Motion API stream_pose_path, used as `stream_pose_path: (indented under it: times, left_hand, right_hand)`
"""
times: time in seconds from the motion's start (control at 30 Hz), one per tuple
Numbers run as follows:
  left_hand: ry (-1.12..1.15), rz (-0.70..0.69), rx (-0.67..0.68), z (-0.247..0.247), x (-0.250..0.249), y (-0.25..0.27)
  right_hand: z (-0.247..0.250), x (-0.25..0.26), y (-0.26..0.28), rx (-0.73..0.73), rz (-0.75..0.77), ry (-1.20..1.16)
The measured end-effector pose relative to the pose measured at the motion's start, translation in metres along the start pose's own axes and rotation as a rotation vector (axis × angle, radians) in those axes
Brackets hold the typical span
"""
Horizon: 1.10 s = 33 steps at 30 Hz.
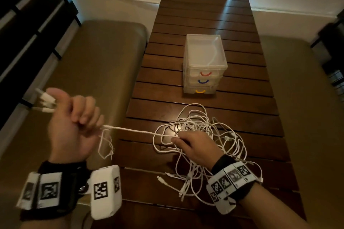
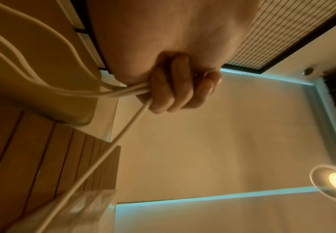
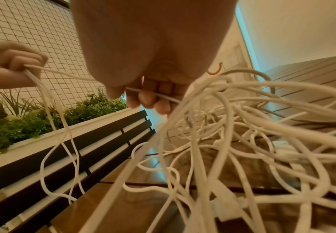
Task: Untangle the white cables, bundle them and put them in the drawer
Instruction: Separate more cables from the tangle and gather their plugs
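A tangle of white cables [image 1: 201, 132] lies on the slatted wooden table [image 1: 204, 24], near its front. My left hand [image 1: 74, 117] is raised off the table's left side and grips several cable strands [image 2: 123, 93] in a fist, with plug ends [image 1: 46, 102] sticking out past the thumb. One strand [image 1: 137, 132] runs taut from that fist to my right hand [image 1: 188, 145], which pinches it [image 3: 151, 96] over the tangle. A clear plastic drawer unit [image 1: 204, 61] with red, blue and yellow handles stands behind the tangle, its three drawers shut.
Olive cushioned benches [image 1: 89, 61] flank the table on both sides. A dark slatted backrest [image 3: 83, 151] and a planter of green plants [image 3: 43, 116] run along the left. More cable ends [image 1: 167, 178] trail toward the table's front edge.
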<state>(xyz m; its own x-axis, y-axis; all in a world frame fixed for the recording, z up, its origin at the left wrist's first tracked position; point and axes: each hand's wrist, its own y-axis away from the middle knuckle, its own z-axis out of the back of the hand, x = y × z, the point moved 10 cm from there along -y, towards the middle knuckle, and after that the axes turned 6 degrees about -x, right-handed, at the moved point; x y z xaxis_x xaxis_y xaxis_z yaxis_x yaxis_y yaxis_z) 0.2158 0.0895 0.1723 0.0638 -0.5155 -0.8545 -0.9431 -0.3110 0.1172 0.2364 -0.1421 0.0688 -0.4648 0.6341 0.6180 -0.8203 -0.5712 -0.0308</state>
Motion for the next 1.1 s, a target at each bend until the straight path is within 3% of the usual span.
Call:
stream_pose_path:
  times: [0.07,0.13,0.23,0.37,0.43,0.5,0.63,0.9,0.93,1.03,1.1]
  left_hand:
    - [-0.249,-0.015,0.008,-0.007,-0.002,0.005]
    - [-0.655,-0.084,0.038,-0.023,0.014,0.011]
    - [-1.142,-0.141,0.243,-0.058,0.069,0.025]
    - [-1.527,-0.101,0.412,-0.073,0.131,0.037]
    - [-1.581,-0.065,0.434,-0.074,0.142,0.038]
    - [-1.554,-0.073,0.423,-0.073,0.138,0.037]
    - [-1.472,-0.233,0.454,-0.082,0.117,0.039]
    - [-1.189,-0.490,0.187,-0.065,0.039,0.029]
    - [-1.083,-0.459,0.103,-0.059,0.027,0.027]
    - [-0.340,-0.256,-0.241,-0.010,-0.001,0.012]
    - [-0.092,-0.161,-0.269,0.007,-0.003,0.000]
  right_hand:
    - [-0.003,-0.005,-0.002,0.026,-0.020,0.029]
    - [-0.007,-0.004,-0.002,0.025,-0.009,0.042]
    - [-0.008,0.001,-0.004,0.009,-0.009,0.027]
    - [-0.004,0.006,-0.003,0.000,-0.018,0.055]
    - [-0.004,0.003,0.000,0.012,-0.027,0.065]
    - [-0.003,0.004,0.004,-0.001,-0.001,0.023]
    - [-0.001,0.009,0.005,-0.045,0.036,-0.071]
    - [0.006,-0.006,-0.004,-0.117,-0.036,-0.196]
    - [0.007,-0.009,-0.005,-0.123,-0.038,-0.199]
    - [0.006,-0.021,-0.006,-0.101,-0.076,-0.167]
    - [0.003,-0.028,-0.004,-0.081,-0.108,-0.110]
